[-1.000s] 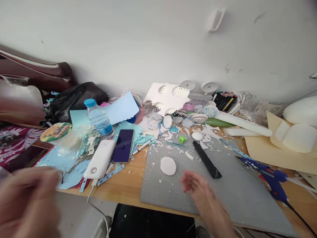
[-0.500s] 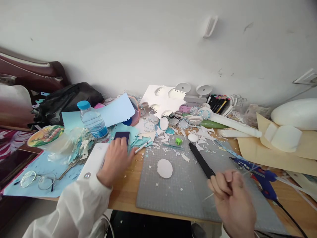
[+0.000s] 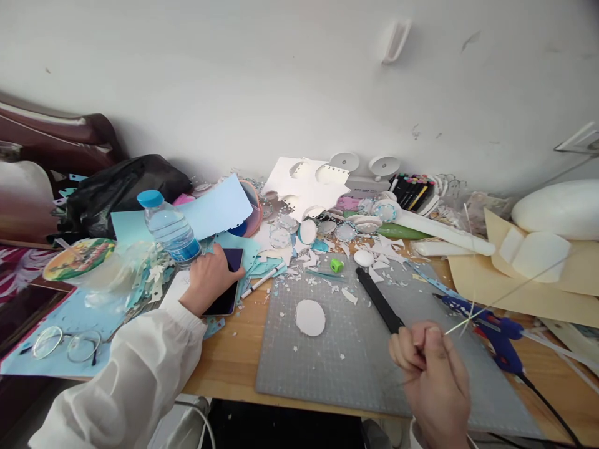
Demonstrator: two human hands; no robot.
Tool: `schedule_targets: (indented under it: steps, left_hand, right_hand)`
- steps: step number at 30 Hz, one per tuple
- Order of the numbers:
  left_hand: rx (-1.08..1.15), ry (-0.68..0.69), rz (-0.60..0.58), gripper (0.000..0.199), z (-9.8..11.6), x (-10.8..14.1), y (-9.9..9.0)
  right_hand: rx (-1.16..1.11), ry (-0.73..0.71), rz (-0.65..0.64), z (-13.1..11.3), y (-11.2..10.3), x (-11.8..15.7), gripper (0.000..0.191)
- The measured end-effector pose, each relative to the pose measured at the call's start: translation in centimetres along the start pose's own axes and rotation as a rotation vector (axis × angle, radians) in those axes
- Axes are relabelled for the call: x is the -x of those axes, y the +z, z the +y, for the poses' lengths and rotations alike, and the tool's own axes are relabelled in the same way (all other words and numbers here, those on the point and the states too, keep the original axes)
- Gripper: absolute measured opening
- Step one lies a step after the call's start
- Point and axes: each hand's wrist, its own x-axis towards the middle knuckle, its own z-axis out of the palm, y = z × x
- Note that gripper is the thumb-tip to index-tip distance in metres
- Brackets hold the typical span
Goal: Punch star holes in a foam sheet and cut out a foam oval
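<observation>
My right hand (image 3: 433,368) is closed at the front right, over a grey cutting mat (image 3: 327,374). Its thumb and fingers pinch a thin pale strand (image 3: 519,287), which crosses other thin strands just past the fingertips. Beyond the knuckles lies a black stick-like tool (image 3: 377,299); whether the hand touches it I cannot tell. My left hand (image 3: 210,280) lies over a dark-screened phone (image 3: 229,296), thumb stretched out to the phone's right edge and fingers spread near the bottle's base. A white paper oval (image 3: 310,318) rests on the mat.
A water bottle (image 3: 171,231) stands behind my left hand. Glasses (image 3: 68,344) lie at the left edge, near a paper bowl (image 3: 79,259). A blue glue gun (image 3: 486,327) lies at the right. Paper scraps and small discs crowd the back; a green cube (image 3: 336,265) sits there.
My left hand has moved left and up, uncovering more of the phone and the pen beside it. My right hand has shifted slightly left, and the pale strands now show beyond its fingers.
</observation>
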Motion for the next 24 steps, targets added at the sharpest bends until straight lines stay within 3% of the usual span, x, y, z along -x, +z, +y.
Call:
schedule_targets:
  steps: [3, 6, 8, 10, 12, 14, 20, 24]
  left_hand:
    - [-0.003, 0.020, 0.027, 0.063, 0.0, 0.6, -0.3]
    - [0.092, 0.115, 0.148, 0.065, 0.5, 2.8, -0.9]
    - [0.289, 0.293, 0.198, 0.058, 1.1, 5.1, -1.4]
    - [0.557, 0.469, 0.155, 0.047, 1.7, 7.6, -2.0]
    - [0.814, 0.598, 0.005, 0.039, 2.5, 9.9, -2.7]
    - [1.065, 0.637, -0.159, 0.034, 3.3, 11.4, -3.3]
    - [1.808, 0.466, -0.595, 0.033, 5.9, 12.9, -4.6]
    - [1.970, 0.419, -0.706, 0.024, 6.4, 13.1, -5.0]
  right_hand:
    - [0.046, -0.011, -0.045, 0.8, 0.5, -0.3, 0.039]
    - [0.186, -0.010, -0.095, 2.6, 0.9, -0.3, 0.042]
    - [0.267, 0.042, -0.157, 3.7, 0.8, 0.0, 0.045]
    - [0.264, 0.102, -0.215, 4.3, 0.5, 0.4, 0.048]
    - [0.211, 0.155, -0.256, 4.3, 0.2, 0.7, 0.047]
    - [0.158, 0.255, -0.326, 4.0, 0.1, 1.1, 0.046]
    - [-0.029, 0.781, -0.771, 4.2, 2.0, 4.6, 0.054]
    - [0.003, 0.844, -0.858, 4.9, 3.0, 6.6, 0.058]
